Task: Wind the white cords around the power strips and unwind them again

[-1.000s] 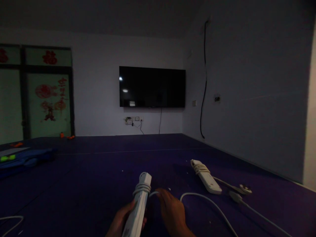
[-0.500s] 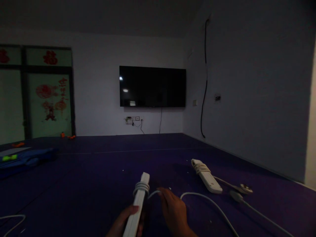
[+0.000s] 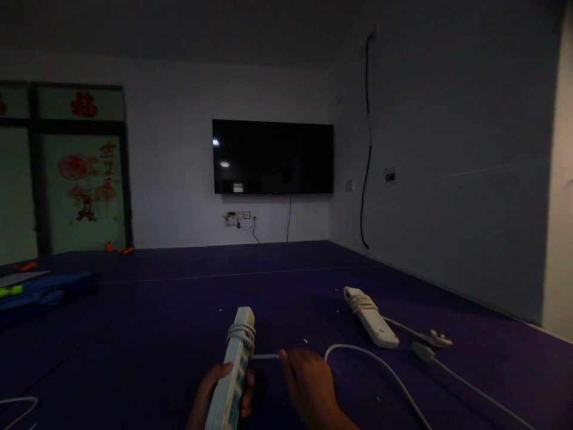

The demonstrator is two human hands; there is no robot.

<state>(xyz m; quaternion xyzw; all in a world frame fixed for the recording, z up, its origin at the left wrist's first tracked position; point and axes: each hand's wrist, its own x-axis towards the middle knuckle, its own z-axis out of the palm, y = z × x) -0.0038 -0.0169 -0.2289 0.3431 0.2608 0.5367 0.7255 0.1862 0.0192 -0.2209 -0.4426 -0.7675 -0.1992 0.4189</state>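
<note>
A white power strip (image 3: 233,373) stands tilted upright in my left hand (image 3: 212,385), its thumb along one side and fingers around the other. Its socket face is partly turned to the right. Several turns of white cord (image 3: 240,335) wrap round its upper end. From there the cord runs right into my right hand (image 3: 310,382), which is closed on it. Beyond that hand the cord (image 3: 371,355) curves across the purple floor toward the lower right. A second power strip (image 3: 373,322), with its cord wound round one end, lies to the right.
The second strip's plug (image 3: 441,338) lies beside another plug (image 3: 423,352) on the purple mat (image 3: 179,334). Blue cloth (image 3: 54,291) is at far left, near orange objects (image 3: 125,251). A television (image 3: 273,157) hangs on the far wall.
My left hand has turned the power strip so its sockets show, and it sits slightly farther left. My right hand has moved a little left and down with the cord stretched straighter.
</note>
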